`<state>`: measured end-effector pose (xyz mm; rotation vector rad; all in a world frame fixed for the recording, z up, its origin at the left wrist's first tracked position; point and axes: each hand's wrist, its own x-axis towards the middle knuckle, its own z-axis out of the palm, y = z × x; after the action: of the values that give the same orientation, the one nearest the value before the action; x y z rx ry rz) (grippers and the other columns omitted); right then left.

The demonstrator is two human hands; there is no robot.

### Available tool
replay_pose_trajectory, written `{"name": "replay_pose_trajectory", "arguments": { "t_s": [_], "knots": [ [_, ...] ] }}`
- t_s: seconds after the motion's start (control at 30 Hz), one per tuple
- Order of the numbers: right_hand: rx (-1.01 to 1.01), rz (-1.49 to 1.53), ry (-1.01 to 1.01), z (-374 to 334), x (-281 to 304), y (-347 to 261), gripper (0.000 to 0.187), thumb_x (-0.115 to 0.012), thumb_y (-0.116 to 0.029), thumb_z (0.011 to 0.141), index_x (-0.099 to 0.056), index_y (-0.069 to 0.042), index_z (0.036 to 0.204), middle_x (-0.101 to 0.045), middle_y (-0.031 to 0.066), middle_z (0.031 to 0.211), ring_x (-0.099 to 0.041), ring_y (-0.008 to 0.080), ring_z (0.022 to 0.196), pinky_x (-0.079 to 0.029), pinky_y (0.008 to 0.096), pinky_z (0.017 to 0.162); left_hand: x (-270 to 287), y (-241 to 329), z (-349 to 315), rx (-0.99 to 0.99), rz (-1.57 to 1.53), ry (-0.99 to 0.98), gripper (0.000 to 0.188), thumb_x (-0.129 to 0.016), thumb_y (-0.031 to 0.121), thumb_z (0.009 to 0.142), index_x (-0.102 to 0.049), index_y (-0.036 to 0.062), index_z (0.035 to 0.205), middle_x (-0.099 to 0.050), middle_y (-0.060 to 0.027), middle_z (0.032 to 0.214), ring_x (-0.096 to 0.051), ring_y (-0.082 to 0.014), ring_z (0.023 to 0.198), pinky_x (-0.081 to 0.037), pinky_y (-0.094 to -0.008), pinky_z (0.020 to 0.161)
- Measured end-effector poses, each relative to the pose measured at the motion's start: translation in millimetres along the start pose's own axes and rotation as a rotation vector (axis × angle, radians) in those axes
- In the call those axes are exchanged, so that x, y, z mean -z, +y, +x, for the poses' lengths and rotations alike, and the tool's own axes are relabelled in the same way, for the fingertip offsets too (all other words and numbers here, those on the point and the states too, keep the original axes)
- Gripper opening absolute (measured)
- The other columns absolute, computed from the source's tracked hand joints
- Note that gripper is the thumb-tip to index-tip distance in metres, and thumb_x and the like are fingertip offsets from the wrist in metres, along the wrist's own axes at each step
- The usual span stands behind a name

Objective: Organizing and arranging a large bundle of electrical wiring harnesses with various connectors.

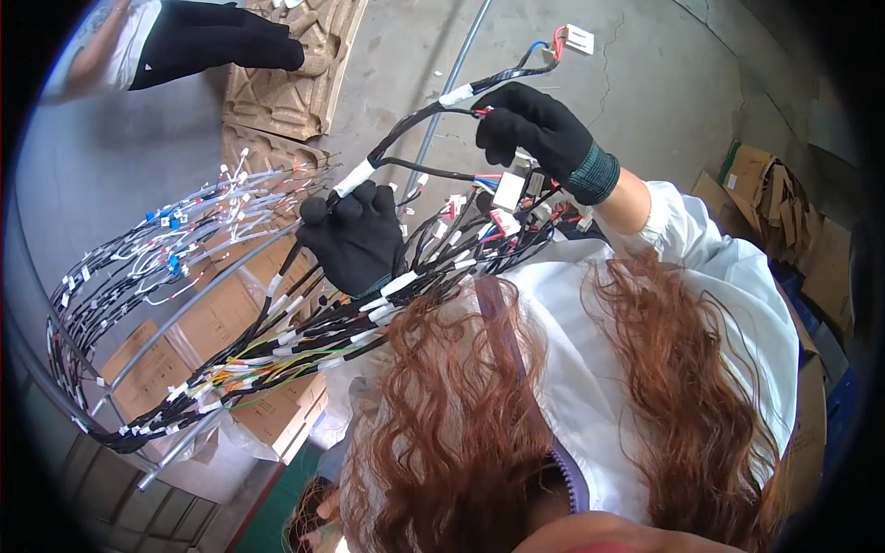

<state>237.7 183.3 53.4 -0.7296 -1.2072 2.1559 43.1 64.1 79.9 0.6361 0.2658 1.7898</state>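
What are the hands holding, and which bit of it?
A black wire bundle. The left hand grips it right beside a white band; the right hand pinches a thin branch near its red end.

At upper left, another person [212, 46] is cut off; cardboard boxes [221, 324] are partly hidden by cables [277, 352].

Black cable [400, 131] is held aloft, curved and wrapped with white bands [354, 178]; red and blue wires [558, 44] lead to a white plug [580, 40].
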Motion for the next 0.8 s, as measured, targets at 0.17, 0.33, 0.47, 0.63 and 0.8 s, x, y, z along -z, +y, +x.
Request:
{"name": "replay_pose_trajectory", "arguments": {
  "t_s": [0.17,0.33,0.47,0.63,0.8],
  "knots": [
    [0.101,0.289,-0.224,-17.1,6.8,5.1,0.027,-0.038,-0.024,0.087,-0.048,0.001,0.088,-0.053,0.0061,0.069,-0.051,0.011,0.058,-0.04,0.0216,0.051,4.8,3.9,1.4,0.025,-0.014,-0.041,0.039,-0.033,0.037,0.087,-0.044,0.0112,0.113,-0.053,-0.0144,0.105,-0.04,-0.0284,0.109,-0.025,-0.0458,0.095],
    [0.346,0.156,-0.389,-17.4,9.8,8.4,0.03,-0.035,-0.023,0.088,-0.049,0.003,0.089,-0.054,0.0075,0.071,-0.052,0.0126,0.061,-0.041,0.0226,0.054,-9.8,-0.1,-0.7,0.01,-0.018,0.042,0.038,-0.032,0.037,0.087,-0.043,0.0143,0.115,-0.055,-0.0131,0.1,-0.044,-0.0253,0.102,-0.029,-0.0419,0.091],
    [0.46,0.24,-0.439,-16.1,8.9,5.6,0.03,-0.039,-0.023,0.087,-0.049,0.004,0.092,-0.055,0.011,0.08,-0.055,0.0156,0.068,-0.044,0.0255,0.06,-19.0,1.2,2.4,0.027,0.014,0.16,0.027,-0.046,0.028,0.083,-0.053,0.0091,0.101,-0.056,-0.0063,0.089,-0.048,-0.0174,0.09,-0.036,-0.0399,0.091],
    [0.357,0.312,-0.5,-18.8,12.4,5.5,0.031,-0.041,-0.025,0.086,-0.049,0.005,0.093,-0.054,0.0118,0.085,-0.055,0.0166,0.071,-0.044,0.0268,0.062,-20.8,-1.7,-0.1,0.008,0.046,0.178,0.027,-0.045,0.028,0.084,-0.053,0.009,0.102,-0.056,-0.0068,0.089,-0.049,-0.0178,0.09,-0.036,-0.0406,0.091],
    [0.366,0.297,-0.412,-20.1,6.4,-2.2,0.03,-0.043,-0.024,0.085,-0.05,0.004,0.092,-0.054,0.0115,0.087,-0.054,0.0181,0.076,-0.042,0.0299,0.069,-19.3,0.5,-0.5,0.004,0.066,0.201,0.027,-0.044,0.028,0.084,-0.053,0.0093,0.102,-0.056,-0.0066,0.089,-0.049,-0.0178,0.09,-0.036,-0.0406,0.091]
  ]
}}
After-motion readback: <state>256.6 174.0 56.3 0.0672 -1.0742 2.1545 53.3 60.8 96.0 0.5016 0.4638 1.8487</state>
